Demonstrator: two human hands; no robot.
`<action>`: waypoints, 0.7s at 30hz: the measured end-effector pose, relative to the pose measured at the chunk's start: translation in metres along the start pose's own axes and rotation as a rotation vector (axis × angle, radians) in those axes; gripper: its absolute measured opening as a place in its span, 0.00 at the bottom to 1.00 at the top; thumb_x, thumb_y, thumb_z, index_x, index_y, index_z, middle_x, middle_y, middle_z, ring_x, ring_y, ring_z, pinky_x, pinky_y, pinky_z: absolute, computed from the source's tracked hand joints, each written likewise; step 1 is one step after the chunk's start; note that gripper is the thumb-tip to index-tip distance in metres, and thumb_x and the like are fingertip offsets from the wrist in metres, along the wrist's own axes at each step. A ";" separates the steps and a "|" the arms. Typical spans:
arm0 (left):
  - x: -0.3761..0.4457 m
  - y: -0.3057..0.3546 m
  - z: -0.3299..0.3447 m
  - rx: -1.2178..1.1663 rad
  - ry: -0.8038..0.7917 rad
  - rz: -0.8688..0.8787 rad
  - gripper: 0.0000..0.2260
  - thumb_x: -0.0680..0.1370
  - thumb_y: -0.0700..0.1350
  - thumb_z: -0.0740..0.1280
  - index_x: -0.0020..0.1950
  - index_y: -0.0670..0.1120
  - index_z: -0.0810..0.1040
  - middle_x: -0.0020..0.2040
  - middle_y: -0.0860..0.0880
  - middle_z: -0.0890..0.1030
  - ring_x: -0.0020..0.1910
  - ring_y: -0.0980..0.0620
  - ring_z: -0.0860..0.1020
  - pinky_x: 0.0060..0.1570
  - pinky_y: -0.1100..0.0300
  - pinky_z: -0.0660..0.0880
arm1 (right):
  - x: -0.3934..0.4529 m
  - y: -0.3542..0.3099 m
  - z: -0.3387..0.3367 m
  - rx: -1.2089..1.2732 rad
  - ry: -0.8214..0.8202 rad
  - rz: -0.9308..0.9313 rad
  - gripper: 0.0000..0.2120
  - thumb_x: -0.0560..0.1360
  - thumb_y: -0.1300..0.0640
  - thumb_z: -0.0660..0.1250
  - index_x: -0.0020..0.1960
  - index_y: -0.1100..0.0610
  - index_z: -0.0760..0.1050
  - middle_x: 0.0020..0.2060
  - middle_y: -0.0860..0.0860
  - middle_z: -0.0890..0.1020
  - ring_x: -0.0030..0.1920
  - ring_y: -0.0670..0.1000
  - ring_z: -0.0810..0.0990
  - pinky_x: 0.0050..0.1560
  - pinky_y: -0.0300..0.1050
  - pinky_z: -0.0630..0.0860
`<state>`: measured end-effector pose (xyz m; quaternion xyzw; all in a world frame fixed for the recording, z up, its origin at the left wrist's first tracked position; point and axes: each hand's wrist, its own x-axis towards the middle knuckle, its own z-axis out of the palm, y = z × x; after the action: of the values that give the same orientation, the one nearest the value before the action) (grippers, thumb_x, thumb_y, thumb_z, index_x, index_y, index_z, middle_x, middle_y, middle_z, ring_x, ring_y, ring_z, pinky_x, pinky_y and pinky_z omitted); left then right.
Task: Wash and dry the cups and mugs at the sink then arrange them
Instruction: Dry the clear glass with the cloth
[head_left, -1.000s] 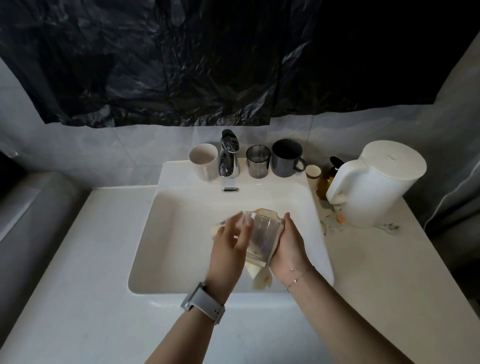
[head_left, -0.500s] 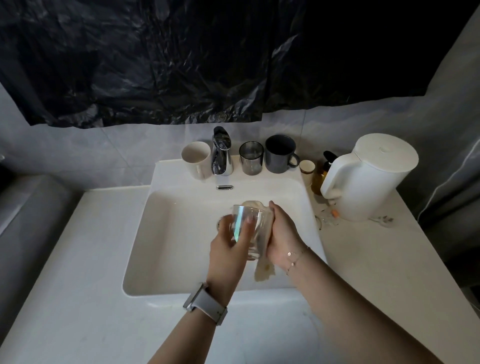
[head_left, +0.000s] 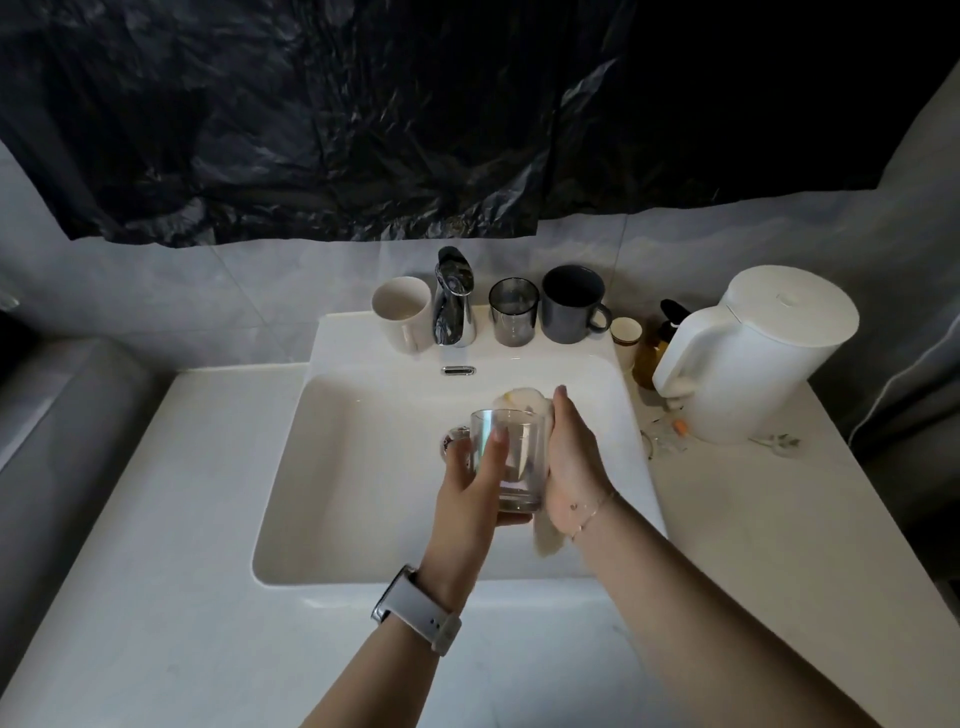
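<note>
- Your left hand (head_left: 470, 480) grips the clear glass mug (head_left: 511, 457) over the white sink basin (head_left: 363, 467); you have turned it more upright than a second ago.
- Your right hand (head_left: 574, 460) presses the pale cloth (head_left: 524, 402) against its far-right wall, so drying looks underway.

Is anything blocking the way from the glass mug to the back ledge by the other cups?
Nothing visible does. The glass mug is held above the sink; the faucet and three cups already fill most of the ledge.
</note>
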<state>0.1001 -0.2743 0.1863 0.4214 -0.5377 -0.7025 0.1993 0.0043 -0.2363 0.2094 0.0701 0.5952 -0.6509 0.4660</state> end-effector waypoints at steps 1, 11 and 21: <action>0.004 0.002 -0.001 -0.016 0.014 -0.013 0.19 0.78 0.59 0.63 0.62 0.46 0.71 0.53 0.42 0.81 0.45 0.46 0.85 0.40 0.53 0.82 | -0.005 0.006 0.002 -0.011 -0.031 -0.025 0.22 0.81 0.41 0.49 0.54 0.53 0.76 0.46 0.55 0.83 0.46 0.55 0.82 0.49 0.51 0.77; 0.012 -0.002 -0.007 -0.018 0.112 0.013 0.25 0.74 0.65 0.66 0.59 0.48 0.71 0.52 0.43 0.82 0.48 0.46 0.84 0.46 0.49 0.82 | -0.010 0.013 0.004 -0.017 -0.087 0.020 0.22 0.80 0.40 0.54 0.52 0.56 0.77 0.40 0.53 0.82 0.43 0.52 0.81 0.43 0.43 0.77; 0.015 0.011 -0.033 -0.091 0.024 0.056 0.23 0.72 0.66 0.60 0.53 0.51 0.82 0.47 0.54 0.86 0.49 0.53 0.83 0.49 0.58 0.76 | -0.005 0.035 -0.019 0.272 -0.508 -0.083 0.17 0.59 0.60 0.70 0.39 0.59 0.62 0.40 0.53 0.61 0.42 0.51 0.63 0.48 0.50 0.65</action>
<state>0.1162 -0.3086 0.1890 0.4052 -0.5144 -0.7153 0.2440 0.0222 -0.2132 0.1827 -0.0578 0.3689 -0.7401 0.5593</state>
